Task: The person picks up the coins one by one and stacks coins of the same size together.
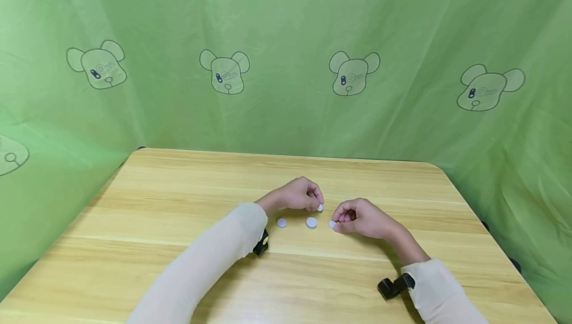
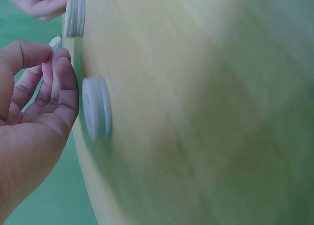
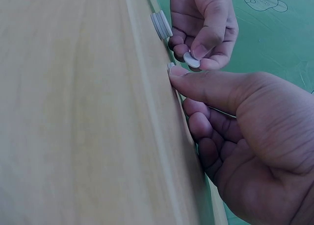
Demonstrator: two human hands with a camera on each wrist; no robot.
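Observation:
My left hand (image 1: 300,194) pinches a small white disc (image 1: 320,207) between thumb and fingertips, held above the table in the left wrist view. Lower and to the right, my right hand (image 1: 363,218) has its thumb and index finger closed around another white disc (image 1: 332,224) at the tabletop. Between and in front of the hands sits a short stack of white discs (image 1: 311,222). A second, lower stack (image 1: 281,222) lies to its left; the left wrist view shows two discs (image 2: 96,108) there, one on the other.
The discs lie on a light wood-grain table (image 1: 313,284). Behind it hangs a green curtain (image 1: 286,120) printed with bear heads. Black wrist devices (image 1: 395,285) sit at both cream sleeves (image 1: 210,264).

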